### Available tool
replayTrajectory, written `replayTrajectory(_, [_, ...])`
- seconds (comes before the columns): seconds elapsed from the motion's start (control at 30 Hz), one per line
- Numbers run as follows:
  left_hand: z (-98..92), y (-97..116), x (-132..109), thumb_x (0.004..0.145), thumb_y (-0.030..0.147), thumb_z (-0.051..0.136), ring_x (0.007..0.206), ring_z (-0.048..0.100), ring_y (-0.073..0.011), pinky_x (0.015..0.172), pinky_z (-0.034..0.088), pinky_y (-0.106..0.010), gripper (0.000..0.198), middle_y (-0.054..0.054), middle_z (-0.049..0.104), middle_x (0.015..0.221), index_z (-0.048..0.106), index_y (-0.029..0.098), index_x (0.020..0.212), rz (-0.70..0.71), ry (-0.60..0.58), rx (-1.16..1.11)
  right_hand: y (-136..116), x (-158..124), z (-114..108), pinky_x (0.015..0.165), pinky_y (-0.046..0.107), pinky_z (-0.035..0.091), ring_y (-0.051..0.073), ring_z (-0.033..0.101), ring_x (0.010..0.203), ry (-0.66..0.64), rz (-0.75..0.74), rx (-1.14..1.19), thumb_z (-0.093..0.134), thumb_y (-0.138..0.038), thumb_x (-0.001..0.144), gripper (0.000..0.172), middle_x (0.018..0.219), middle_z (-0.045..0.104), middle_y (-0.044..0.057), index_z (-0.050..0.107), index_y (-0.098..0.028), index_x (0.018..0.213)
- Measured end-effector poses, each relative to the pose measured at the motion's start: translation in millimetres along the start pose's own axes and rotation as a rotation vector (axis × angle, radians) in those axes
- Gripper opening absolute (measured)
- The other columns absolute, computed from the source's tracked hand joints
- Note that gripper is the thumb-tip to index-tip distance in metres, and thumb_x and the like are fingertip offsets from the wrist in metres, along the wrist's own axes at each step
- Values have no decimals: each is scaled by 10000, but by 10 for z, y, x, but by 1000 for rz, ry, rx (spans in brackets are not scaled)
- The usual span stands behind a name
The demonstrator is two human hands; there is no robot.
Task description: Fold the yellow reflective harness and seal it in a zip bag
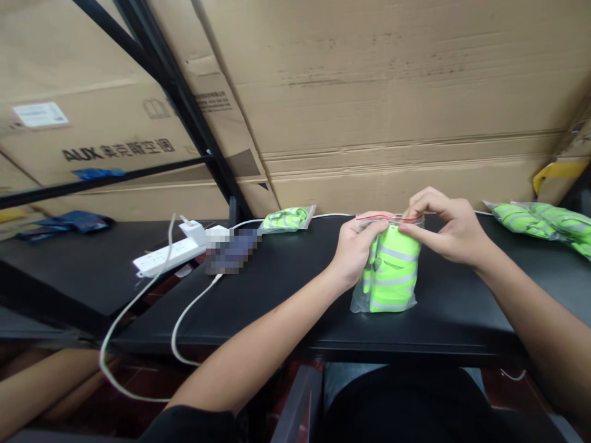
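Note:
A clear zip bag with a red seal line along its top stands upright near the table's front edge. Folded inside it is a neon-green reflective vest with grey stripes. My left hand grips the bag's upper left side, thumb across the front. At the upper right corner, my right hand pinches the red seal edge between thumb and fingers. Both hands are closed on the same bag, and its back is hidden from me.
Similar green packs lie at the back and far right of the black table. To the left are a white power strip, white cables and a blurred-out dark device. Cardboard and a black metal frame stand behind.

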State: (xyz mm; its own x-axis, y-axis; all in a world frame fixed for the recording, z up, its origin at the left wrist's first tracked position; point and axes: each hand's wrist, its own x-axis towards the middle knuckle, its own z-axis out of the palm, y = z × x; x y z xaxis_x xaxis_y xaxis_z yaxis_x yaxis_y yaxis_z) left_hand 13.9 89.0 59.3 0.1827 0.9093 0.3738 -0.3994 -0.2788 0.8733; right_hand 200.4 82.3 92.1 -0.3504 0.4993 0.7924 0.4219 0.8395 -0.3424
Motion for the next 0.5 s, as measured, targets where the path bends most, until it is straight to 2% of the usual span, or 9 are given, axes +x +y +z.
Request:
replayTrajectory(0.2, [-48,-5,5,700,327,832,776,709,-186,780,552,-314,228,-47,764,825,774,175,859,24,58,19,8,-11,58,736,357,524,184,619,778,47,64,96,731,-312,836,126,832,661,29,658,-217,874])
replayTrajectory(0.33, [-65,18,9,693,299,845,816,723,-187,817,552,-312,267,-49,777,873,756,178,914,48,79,3,43,-11,11,774,362,529,192,628,831,90,41,71,707,-287,839,136,930,674,53,661,-209,940])
replayTrajectory(0.4, [-65,36,9,685,270,850,811,728,-181,816,556,-308,310,-36,780,870,732,195,962,54,82,-20,48,-15,-2,724,343,527,183,627,789,54,111,42,710,-327,839,157,912,687,53,674,-203,928])
replayTrajectory(0.5, [-67,54,12,696,274,840,805,732,-183,802,560,-310,307,-32,776,863,699,199,958,56,98,-34,52,-27,31,561,294,462,145,571,603,-5,305,71,692,-428,858,246,681,660,15,678,-191,792])
